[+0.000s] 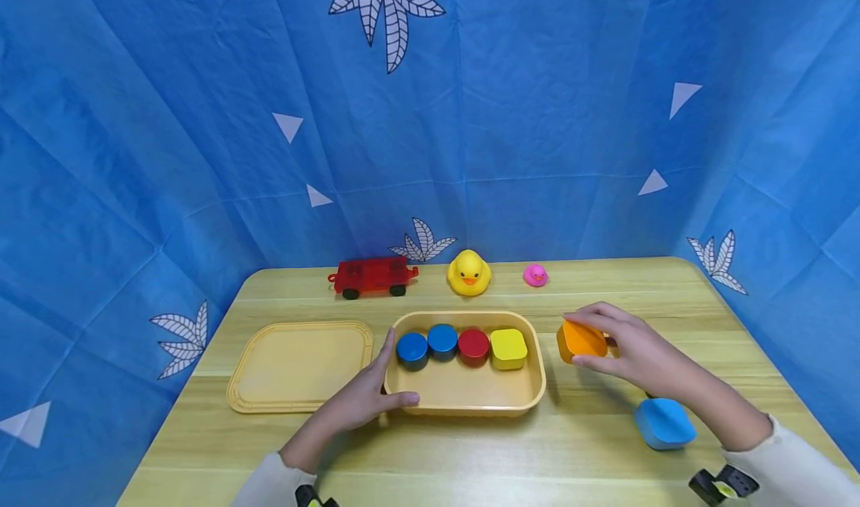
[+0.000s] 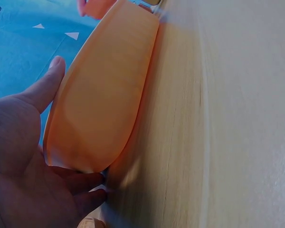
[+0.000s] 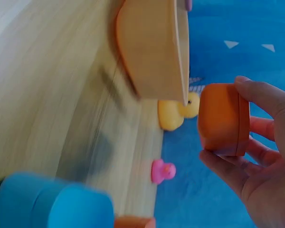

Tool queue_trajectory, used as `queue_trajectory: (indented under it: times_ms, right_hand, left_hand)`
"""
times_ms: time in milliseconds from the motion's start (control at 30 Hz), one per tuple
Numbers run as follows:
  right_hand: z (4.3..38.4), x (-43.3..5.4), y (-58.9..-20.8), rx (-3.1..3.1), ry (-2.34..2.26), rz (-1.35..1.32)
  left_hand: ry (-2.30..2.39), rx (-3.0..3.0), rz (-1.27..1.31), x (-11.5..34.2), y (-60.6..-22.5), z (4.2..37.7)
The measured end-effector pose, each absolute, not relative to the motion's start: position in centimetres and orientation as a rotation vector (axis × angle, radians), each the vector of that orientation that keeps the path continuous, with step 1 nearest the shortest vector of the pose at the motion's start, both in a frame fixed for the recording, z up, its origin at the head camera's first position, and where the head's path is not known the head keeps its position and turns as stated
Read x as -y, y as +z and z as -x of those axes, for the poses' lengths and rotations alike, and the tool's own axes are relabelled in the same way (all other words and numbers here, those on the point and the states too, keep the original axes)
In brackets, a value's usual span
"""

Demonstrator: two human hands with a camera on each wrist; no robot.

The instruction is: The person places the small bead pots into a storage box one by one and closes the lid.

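A tan plastic box [image 1: 463,401] without a lid stands mid-table. Inside, along its far side, sit two blue round blocks [image 1: 413,351], a red round block [image 1: 473,347] and a yellow rounded-square block [image 1: 508,349]. My left hand [image 1: 366,387] holds the box's left end, thumb at the near side; in the left wrist view its fingers [image 2: 88,183] reach round that end. To the right of the box, my right hand [image 1: 625,343] pinches an orange rounded block [image 3: 223,118] between thumb and fingers, above the table.
A light blue rounded block [image 1: 665,422] lies near my right forearm. A flat tan lid [image 1: 302,365] lies left of the box. Along the back stand a red toy wagon [image 1: 372,276], a yellow duck [image 1: 469,272] and a small pink duck [image 1: 535,275], before a blue curtain [image 1: 537,119].
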State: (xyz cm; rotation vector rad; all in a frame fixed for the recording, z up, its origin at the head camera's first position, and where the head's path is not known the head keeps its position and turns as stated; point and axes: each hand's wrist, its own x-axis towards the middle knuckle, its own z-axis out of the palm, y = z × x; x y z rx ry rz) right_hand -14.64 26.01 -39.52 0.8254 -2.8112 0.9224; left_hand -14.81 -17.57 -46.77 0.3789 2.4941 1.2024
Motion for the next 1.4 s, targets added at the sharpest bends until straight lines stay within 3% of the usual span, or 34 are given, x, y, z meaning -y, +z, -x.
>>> queue_trajectory:
  times_ms: [867, 1400]
  right_hand:
    - [16.8, -16.2, -41.2, 2.896, 0.986, -1.078]
    - [16.4, -10.1, -42.8, 2.900, 1.105, -1.030]
  left_hand:
    - [1.211, -2.440, -0.395, 18.0, -46.8, 14.9]
    - [1.226, -2.423, -0.410, 17.9, -46.5, 14.8]
